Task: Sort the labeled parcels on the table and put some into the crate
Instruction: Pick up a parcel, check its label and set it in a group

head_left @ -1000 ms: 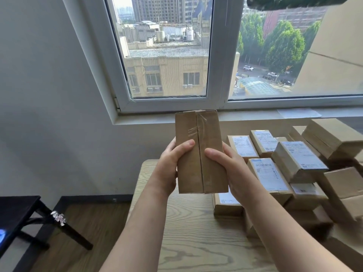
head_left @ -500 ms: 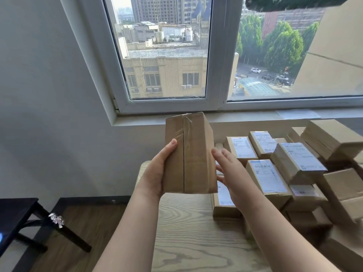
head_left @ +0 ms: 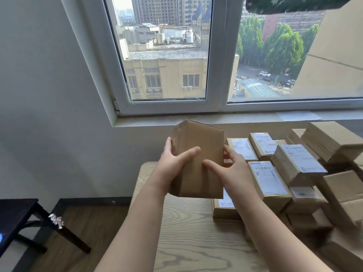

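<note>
Left grip [head_left: 172,167], right grip [head_left: 233,171]: parcel [head_left: 200,138] between

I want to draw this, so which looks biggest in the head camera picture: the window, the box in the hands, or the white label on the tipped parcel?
1. window, by far
2. held box, though nearness to the camera enlarges it
3. white label on the tipped parcel

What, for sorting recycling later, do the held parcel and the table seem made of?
The parcel looks like matte brown cardboard: folded edges, glossy clear tape on its left side. The table shows pale matte wood grain; solid wood or laminate, cannot tell.
</note>
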`<action>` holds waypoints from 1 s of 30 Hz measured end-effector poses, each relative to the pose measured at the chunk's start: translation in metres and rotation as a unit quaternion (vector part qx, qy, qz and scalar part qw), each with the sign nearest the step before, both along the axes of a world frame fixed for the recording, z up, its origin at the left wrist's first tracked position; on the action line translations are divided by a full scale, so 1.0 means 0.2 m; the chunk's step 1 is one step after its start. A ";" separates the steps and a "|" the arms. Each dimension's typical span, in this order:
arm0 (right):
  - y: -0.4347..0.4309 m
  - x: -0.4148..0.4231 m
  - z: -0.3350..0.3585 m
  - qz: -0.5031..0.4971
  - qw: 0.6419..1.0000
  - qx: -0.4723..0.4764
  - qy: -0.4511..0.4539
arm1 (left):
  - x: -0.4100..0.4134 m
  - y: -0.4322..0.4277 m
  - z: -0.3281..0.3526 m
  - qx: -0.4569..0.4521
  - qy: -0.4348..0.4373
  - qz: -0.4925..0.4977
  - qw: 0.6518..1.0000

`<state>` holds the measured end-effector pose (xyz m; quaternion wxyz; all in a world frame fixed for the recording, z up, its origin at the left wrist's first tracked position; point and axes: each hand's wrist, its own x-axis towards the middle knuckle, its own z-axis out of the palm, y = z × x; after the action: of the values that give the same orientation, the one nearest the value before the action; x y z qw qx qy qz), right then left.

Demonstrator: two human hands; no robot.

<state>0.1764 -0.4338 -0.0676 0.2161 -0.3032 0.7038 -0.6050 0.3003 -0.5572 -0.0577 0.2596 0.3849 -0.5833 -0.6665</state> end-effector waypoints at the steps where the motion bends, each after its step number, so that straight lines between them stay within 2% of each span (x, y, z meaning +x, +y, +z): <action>1: 0.00 -0.01 0.00 0.003 1.000 0.002 -0.002 | 0.00 0.00 0.00 0.013 0.015 0.003 1.000; 4: 0.01 -0.03 0.00 0.050 0.995 -0.002 -0.091 | 0.01 0.00 0.00 0.096 0.101 -0.002 0.990; 7: 0.02 -0.03 0.03 0.167 0.961 -0.019 -0.218 | 0.01 0.01 -0.02 0.155 0.182 -0.027 0.971; 9: 0.03 -0.03 0.04 0.200 0.948 -0.024 -0.246 | 0.00 0.01 -0.04 0.166 0.199 -0.033 0.965; 20: 0.01 -0.04 0.02 0.170 0.957 -0.048 -0.230 | 0.00 0.01 -0.07 0.210 0.212 -0.040 0.954; 23: 0.02 -0.04 0.02 0.186 0.957 -0.049 -0.218 | 0.01 -0.02 -0.09 0.173 0.201 -0.041 0.963; 26: 0.02 -0.06 0.04 0.209 0.957 -0.033 -0.200 | 0.04 -0.06 -0.10 0.112 0.158 -0.059 0.979; 30: 0.03 -0.12 0.07 0.223 0.962 0.000 -0.160 | 0.07 -0.07 -0.10 0.079 0.097 -0.101 0.987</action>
<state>0.1533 -0.4287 -0.0531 0.4551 -0.3523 0.5744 -0.5821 0.3148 -0.5714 -0.0770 0.2155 0.2766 -0.5367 -0.7675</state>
